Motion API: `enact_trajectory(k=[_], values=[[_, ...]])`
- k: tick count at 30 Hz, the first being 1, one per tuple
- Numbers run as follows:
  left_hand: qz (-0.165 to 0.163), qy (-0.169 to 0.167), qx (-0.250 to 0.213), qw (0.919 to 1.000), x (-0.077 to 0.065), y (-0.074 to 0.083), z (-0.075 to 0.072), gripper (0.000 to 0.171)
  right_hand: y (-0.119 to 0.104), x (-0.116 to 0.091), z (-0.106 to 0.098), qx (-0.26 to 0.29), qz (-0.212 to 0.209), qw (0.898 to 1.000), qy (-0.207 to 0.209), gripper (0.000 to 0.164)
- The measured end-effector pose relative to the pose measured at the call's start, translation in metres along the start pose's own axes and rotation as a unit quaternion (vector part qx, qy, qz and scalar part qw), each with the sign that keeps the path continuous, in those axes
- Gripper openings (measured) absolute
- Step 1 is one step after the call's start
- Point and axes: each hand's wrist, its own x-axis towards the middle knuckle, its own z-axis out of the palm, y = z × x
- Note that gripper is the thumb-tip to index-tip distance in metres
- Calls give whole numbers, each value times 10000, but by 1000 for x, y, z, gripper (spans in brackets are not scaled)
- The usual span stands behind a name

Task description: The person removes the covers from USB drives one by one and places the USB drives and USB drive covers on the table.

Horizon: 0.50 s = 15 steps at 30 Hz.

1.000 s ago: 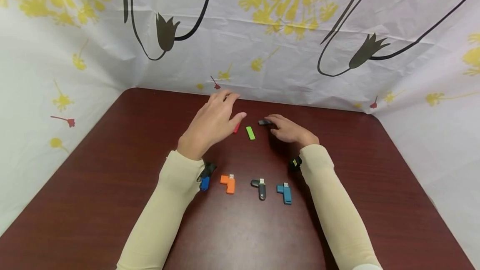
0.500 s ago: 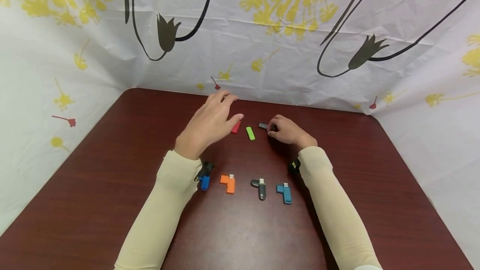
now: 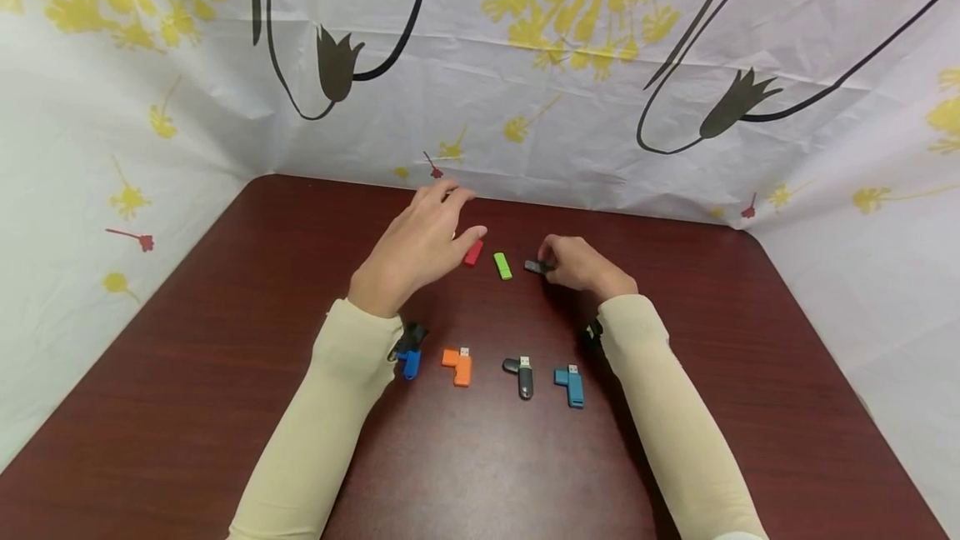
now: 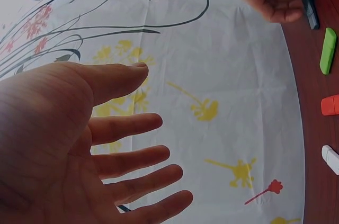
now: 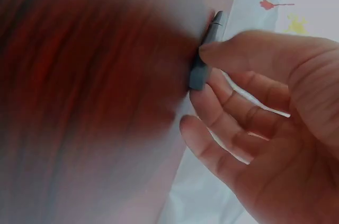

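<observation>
My right hand (image 3: 581, 265) pinches a dark grey USB stick (image 3: 534, 267) between thumb and fingers, low over the far part of the table. In the right wrist view, the thumb lies on one side of that USB stick (image 5: 212, 30) and the fingertips on the other. Left of it lie a lime-green USB stick (image 3: 502, 266) and a red USB stick (image 3: 473, 252). My left hand (image 3: 408, 252) hovers beside the red one, its fingers spread and holding nothing. A white USB stick (image 4: 331, 159) shows only in the left wrist view; the left hand hides it from the head camera.
Nearer on the brown table (image 3: 495, 473) lies a row of USB sticks with caps swung aside: blue (image 3: 411, 363), orange (image 3: 462, 369), black (image 3: 525, 380) and teal (image 3: 574, 388). A patterned white sheet (image 3: 450, 48) hangs along the back and sides.
The right fingers have curled in and now pinch the dark grey USB stick, which has shifted nearer and slightly right. The left hand has barely moved.
</observation>
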Motion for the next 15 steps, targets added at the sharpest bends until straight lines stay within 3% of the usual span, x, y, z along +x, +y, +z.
enact_trajectory(k=[4,8,15], values=[[-7,-8,40,10000,-1,-1,-1,58,-1,-5,-2,-65,144,9996,-227,36],[-42,-31,44,10000,-3,-3,-2,58,-3,-11,-8,-60,141,9995,-283,34],[-32,11,28,10000,-4,-4,-2,59,-16,-27,-28,-79,-53,9997,218,26]])
